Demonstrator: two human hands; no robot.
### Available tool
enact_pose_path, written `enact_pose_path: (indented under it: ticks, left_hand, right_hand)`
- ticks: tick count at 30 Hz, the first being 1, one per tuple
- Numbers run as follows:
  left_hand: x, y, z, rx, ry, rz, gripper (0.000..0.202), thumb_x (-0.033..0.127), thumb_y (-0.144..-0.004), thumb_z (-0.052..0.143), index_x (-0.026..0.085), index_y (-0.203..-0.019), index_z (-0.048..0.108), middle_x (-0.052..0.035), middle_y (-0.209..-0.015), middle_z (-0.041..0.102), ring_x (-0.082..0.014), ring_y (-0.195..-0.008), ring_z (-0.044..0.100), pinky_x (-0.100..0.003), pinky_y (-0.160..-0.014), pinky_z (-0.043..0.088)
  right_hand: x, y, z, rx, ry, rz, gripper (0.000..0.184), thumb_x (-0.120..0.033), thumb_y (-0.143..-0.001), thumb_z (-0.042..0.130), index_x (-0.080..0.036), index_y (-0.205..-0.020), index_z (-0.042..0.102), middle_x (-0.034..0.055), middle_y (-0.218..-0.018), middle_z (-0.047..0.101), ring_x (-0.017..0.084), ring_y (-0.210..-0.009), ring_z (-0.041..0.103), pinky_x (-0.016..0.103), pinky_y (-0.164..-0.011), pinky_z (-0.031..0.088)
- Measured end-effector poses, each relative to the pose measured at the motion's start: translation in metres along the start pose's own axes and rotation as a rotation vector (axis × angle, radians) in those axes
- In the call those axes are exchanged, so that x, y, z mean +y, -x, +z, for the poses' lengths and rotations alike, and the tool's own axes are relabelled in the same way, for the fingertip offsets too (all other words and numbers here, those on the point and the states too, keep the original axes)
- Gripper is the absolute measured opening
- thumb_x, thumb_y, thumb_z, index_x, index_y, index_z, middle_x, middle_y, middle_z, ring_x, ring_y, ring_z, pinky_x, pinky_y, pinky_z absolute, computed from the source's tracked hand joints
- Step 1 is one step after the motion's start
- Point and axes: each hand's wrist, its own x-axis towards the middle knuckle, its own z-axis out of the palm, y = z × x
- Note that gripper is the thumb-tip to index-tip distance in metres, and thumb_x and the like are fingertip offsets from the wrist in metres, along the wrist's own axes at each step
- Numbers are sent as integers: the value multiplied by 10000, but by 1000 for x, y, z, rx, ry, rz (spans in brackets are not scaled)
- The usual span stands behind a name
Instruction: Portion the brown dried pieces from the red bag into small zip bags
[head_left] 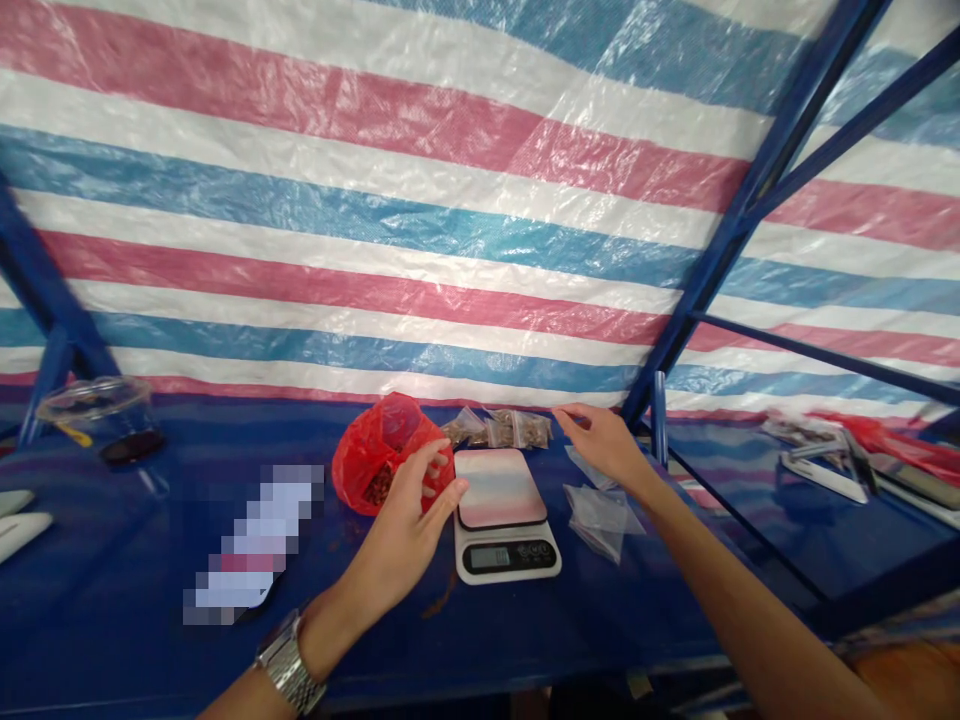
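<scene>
A white digital kitchen scale (504, 517) sits on the blue table (135, 590) with nothing on its platform. Left of it lies an open red plastic bag (376, 450) with brown bits inside. My left hand (415, 515) is at the bag's right edge, fingers curled and touching it. My right hand (604, 443) reaches out behind the scale, fingers stretched flat, holding nothing, beside several small clear bags filled with brown bits (501, 429). A pile of empty clear bags (600, 515) lies just under my right forearm.
A clear plastic cup with a dark bottom (105, 420) stands at far left. A blurred-out object (251, 545) lies left of the red bag. Blue metal frame bars (720, 260) rise on the right. Tools and packets (840, 455) lie on the neighbouring table. A striped tarp hangs behind.
</scene>
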Motion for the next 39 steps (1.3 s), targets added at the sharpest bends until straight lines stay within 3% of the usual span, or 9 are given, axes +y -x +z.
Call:
enact_pose_path:
  ticks: [7,11,16,21,27,31,34,36,39]
  left_hand:
    - [-1,1,-1,37,-71,67,416,463,-967,570,249,-1324,559,-86,-1299,636,-244,-1179,610,-441,-1090,461]
    - [-2,3,1,24,-120,123,361,432,-969,574,252,-1281,594,-76,-1285,657,-250,-1195,612,-439,-1089,460]
    - [-2,7,5,-24,-149,134,345,423,-981,561,250,-1276,608,-73,-1250,669,-241,-1154,622,-405,-1032,489]
    - [2,10,8,-65,-146,129,322,418,-989,550,253,-1256,618,-68,-1221,665,-225,-1117,617,-387,-1017,481]
    - [7,6,15,-66,-138,156,276,378,-969,581,255,-1207,651,-40,-1048,678,-185,-879,620,-324,-857,524]
    - [14,10,18,-114,-62,134,316,377,-940,626,265,-1235,652,-59,-1110,673,-198,-938,625,-357,-923,523]
    - [30,19,18,-300,143,-12,572,446,-838,755,271,-1357,588,-101,-1269,644,-238,-1064,643,-387,-962,532]
    - [41,24,19,-468,361,-91,755,450,-802,797,288,-1468,481,-114,-1380,603,-259,-1181,631,-375,-974,536]
    - [50,25,20,-492,549,-88,500,466,-853,750,220,-1272,628,-93,-1203,682,-237,-1125,651,-346,-973,515]
  right_hand:
    - [28,56,-40,-396,129,2,283,-394,-759,715,-277,-1000,806,59,-946,779,247,-789,695,337,-751,527]
    - [32,81,-22,-408,180,27,440,-392,-751,760,-275,-1174,747,64,-1001,745,258,-831,693,345,-757,510]
    - [37,81,-12,-438,145,25,245,-384,-823,693,-218,-997,737,47,-861,734,241,-766,669,320,-688,471]
    - [39,79,-19,-503,22,-36,292,-292,-898,576,-225,-1148,710,65,-942,747,240,-835,675,344,-765,486]
    - [37,69,-31,-498,92,-132,184,-222,-883,569,-211,-888,753,81,-879,716,245,-851,646,366,-804,490]
    - [10,66,-47,-365,70,-190,197,-323,-919,596,-254,-871,774,67,-932,699,236,-861,664,363,-821,509]
    - [-35,77,-43,-180,-63,-276,162,-345,-933,638,-279,-882,778,49,-945,709,218,-899,673,335,-844,523]
    - [-69,87,-29,-239,-190,-372,174,-320,-967,613,-299,-914,778,33,-961,712,190,-903,677,302,-816,535]
    - [-104,99,-7,-307,-364,-480,194,-254,-989,578,-308,-997,764,23,-985,705,161,-894,678,270,-772,551]
